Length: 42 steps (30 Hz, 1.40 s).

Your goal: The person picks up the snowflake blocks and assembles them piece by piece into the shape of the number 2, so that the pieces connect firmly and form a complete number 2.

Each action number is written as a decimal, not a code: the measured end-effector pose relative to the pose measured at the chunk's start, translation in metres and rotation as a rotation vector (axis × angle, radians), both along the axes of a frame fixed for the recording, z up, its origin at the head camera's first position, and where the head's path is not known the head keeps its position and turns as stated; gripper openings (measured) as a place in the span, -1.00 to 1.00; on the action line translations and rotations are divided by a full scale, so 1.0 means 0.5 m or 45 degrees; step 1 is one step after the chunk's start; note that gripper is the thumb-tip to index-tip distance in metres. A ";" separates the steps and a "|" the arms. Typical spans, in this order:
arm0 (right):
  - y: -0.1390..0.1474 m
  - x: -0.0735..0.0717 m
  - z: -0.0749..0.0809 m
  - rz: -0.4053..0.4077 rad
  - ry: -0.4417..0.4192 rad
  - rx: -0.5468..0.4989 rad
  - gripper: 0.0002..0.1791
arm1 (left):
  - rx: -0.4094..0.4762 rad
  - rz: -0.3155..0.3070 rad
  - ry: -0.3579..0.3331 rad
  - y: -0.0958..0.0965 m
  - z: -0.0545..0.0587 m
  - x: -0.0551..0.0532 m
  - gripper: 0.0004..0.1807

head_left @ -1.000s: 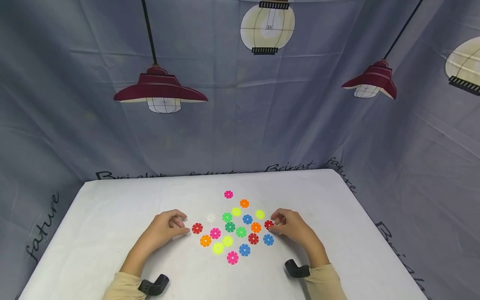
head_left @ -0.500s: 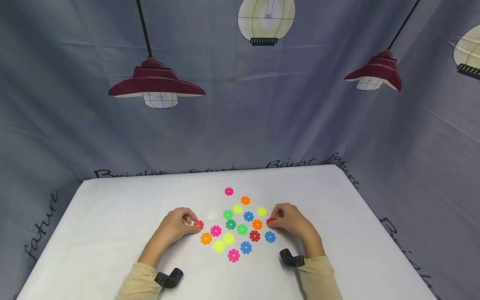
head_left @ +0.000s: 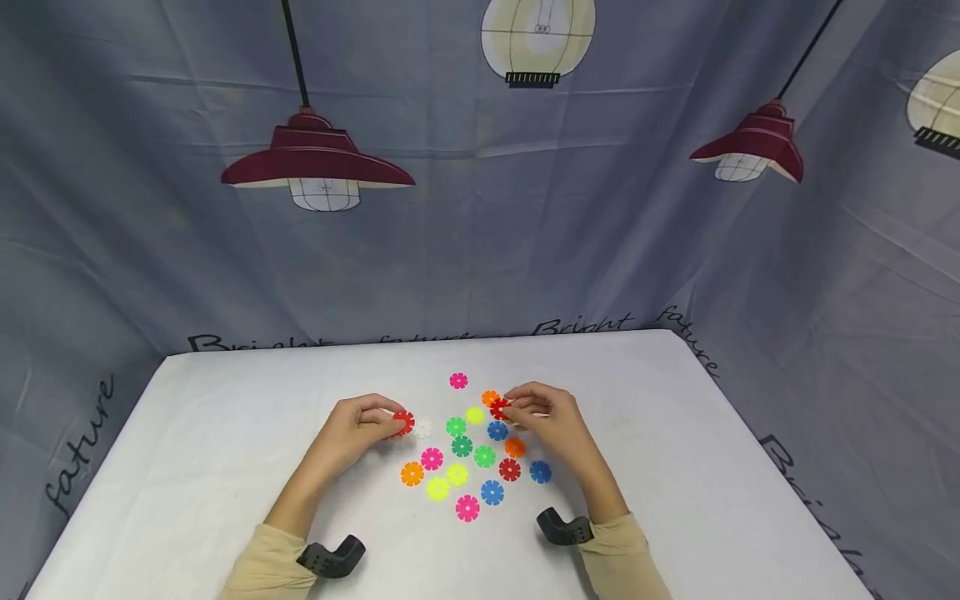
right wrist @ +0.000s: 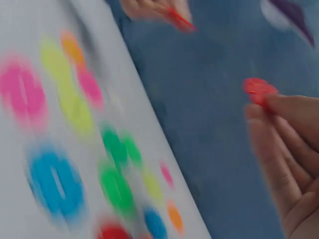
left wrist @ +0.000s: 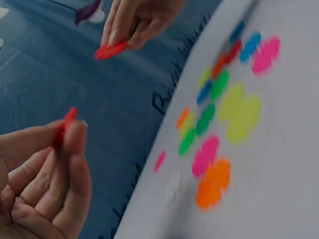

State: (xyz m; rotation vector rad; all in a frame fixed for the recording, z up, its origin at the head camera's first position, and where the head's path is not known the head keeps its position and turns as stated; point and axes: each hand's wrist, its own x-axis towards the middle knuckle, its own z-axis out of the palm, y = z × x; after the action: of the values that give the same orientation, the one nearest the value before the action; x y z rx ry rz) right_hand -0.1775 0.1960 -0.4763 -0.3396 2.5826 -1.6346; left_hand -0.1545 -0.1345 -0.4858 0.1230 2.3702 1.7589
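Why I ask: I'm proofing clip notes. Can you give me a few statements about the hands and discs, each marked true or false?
1. The left hand pinches a red disc. True.
2. The right hand holds a blue disc. False: it pinches a second red disc.
3. A third red disc lies on the table. True.
4. The white disc is nearer the right hand. False: it is nearer the left.
5. In the head view, a pink disc tops the spread. True.

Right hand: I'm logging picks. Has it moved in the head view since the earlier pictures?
Yes. Judged against the rightmost blue disc, the right hand has moved left and toward the far edge of the table.
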 end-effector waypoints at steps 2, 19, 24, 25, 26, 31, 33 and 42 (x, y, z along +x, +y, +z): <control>-0.037 0.016 0.012 0.038 0.049 -0.155 -0.78 | 0.150 -0.023 -0.020 0.010 0.017 0.008 -0.67; -0.132 0.077 0.026 0.207 0.367 -0.245 -0.83 | 0.473 -0.087 -0.137 0.053 0.067 0.042 -0.60; -0.137 0.079 0.026 0.190 0.496 -0.155 -0.83 | 0.494 -0.060 -0.134 0.052 0.070 0.044 -0.61; -0.137 0.080 0.027 0.183 0.513 -0.150 -0.84 | 0.499 -0.054 -0.133 0.052 0.071 0.044 -0.62; -0.138 0.081 0.029 0.183 0.529 -0.146 -0.84 | 0.507 -0.054 -0.132 0.052 0.072 0.045 -0.63; -0.139 0.084 0.036 0.210 0.648 -0.109 -0.85 | 0.523 -0.080 -0.123 0.053 0.073 0.044 -0.66; -0.140 0.083 0.037 0.224 0.720 -0.083 -0.84 | 0.527 -0.086 -0.121 0.053 0.074 0.044 -0.67; -0.144 0.084 0.038 0.234 0.836 -0.036 -0.80 | 0.525 -0.137 -0.124 0.051 0.080 0.049 -0.73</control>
State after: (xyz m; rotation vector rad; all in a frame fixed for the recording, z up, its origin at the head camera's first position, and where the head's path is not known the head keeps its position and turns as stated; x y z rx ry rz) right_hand -0.1354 0.1237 -0.4575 -1.2632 2.8211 -1.7044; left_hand -0.1300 -0.1089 -0.4459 0.2115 1.8695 2.1195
